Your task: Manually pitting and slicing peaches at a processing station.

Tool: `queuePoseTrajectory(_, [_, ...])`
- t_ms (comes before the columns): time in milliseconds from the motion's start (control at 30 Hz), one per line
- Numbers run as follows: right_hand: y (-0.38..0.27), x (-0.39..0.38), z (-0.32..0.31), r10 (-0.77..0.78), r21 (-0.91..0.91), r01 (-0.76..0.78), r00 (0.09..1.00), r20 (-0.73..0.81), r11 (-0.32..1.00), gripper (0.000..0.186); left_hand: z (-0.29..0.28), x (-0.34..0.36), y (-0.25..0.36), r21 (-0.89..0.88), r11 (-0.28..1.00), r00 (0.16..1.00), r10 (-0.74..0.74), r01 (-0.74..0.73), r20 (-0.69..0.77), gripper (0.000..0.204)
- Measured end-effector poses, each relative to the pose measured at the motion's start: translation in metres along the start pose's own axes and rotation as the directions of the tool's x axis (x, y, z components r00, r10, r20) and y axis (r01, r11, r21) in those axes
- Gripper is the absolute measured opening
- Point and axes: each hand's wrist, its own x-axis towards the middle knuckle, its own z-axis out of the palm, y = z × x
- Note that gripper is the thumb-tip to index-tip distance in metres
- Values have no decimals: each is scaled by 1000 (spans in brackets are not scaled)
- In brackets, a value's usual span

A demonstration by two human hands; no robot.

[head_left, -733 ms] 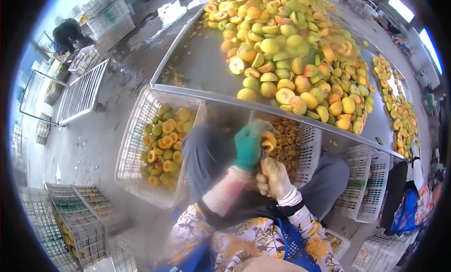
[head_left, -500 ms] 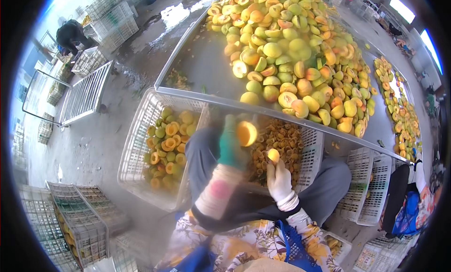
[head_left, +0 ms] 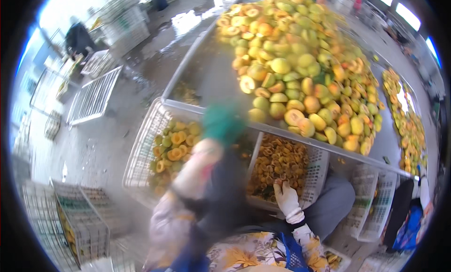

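A long metal table point(head_left: 206, 79) runs away from the seated person, heaped with whole and halved yellow-green fruit point(head_left: 300, 70). Below its near edge sit two white crates: the left crate point(head_left: 141, 150) holds fruit halves point(head_left: 174, 145), the right crate point(head_left: 319, 173) holds brownish pits point(head_left: 277, 164). The left hand point(head_left: 223, 124), green-gloved and blurred, hovers above the table's edge between the crates; I cannot tell its grip. The right hand point(head_left: 286, 199), white-gloved, rests fingers curled at the pit crate's near rim; whether it holds anything is hidden.
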Motion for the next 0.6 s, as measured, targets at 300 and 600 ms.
queuePoseTrajectory(300, [-30, -8, -30, -214, 133, 284, 895, -390, 950, 24, 42, 46, 28, -160, 966, 952, -155, 202, 264, 45])
queuePoseTrajectory(600, [-11, 1, -42, 125, 594, -155, 988, 93, 790, 34, 12, -50, 13, -978, 30, 978, -42, 204, 203, 59])
